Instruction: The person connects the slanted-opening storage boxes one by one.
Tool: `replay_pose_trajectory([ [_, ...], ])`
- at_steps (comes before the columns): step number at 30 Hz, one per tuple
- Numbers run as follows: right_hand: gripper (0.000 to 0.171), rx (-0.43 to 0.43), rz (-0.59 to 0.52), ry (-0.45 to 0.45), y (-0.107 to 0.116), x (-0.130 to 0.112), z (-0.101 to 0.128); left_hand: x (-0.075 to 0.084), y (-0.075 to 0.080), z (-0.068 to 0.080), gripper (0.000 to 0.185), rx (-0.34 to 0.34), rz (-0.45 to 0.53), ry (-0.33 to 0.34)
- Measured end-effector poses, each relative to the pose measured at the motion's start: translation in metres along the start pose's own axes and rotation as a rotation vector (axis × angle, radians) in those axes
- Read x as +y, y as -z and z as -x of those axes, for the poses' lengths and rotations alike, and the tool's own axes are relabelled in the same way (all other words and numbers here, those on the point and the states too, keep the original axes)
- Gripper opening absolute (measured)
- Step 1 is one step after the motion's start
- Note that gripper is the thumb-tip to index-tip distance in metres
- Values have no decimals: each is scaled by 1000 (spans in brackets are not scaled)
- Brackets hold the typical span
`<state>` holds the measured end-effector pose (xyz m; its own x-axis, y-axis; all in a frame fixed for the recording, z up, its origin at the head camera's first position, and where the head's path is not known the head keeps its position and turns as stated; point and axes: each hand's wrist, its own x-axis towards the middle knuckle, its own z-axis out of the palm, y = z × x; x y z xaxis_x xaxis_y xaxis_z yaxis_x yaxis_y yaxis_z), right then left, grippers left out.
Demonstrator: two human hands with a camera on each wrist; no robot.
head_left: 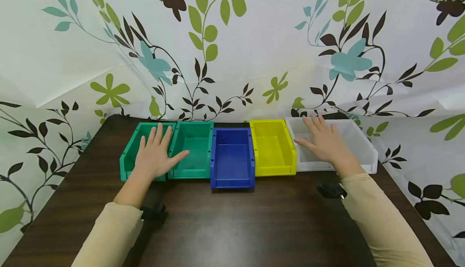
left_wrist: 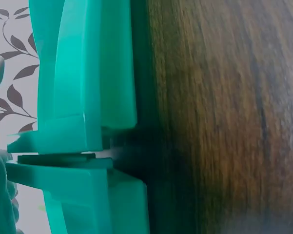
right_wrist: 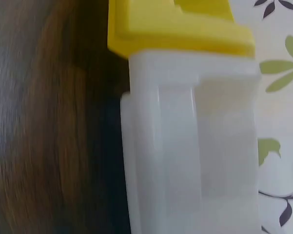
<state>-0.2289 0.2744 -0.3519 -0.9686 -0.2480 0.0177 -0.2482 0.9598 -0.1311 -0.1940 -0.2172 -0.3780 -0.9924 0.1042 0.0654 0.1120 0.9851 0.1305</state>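
Your left hand (head_left: pixel 154 154) lies flat, fingers spread, over the leftmost green bin (head_left: pixel 135 150), thumb reaching across to the second green bin (head_left: pixel 192 150). Your right hand (head_left: pixel 325 141) rests open on the clear white bin (head_left: pixel 359 148) at the row's far end. Between them sit the blue bin (head_left: pixel 231 158) and yellow bin (head_left: pixel 272 148), all side by side on the dark wood surface (head_left: pixel 236 222), so both ends seem steadied.
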Motion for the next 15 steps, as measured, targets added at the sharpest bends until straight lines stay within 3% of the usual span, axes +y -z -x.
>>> replay_pose_trajectory([
  [15,87,26,-25,91,-10,-55,-13,-13,4,9,103,-45,83,14],
])
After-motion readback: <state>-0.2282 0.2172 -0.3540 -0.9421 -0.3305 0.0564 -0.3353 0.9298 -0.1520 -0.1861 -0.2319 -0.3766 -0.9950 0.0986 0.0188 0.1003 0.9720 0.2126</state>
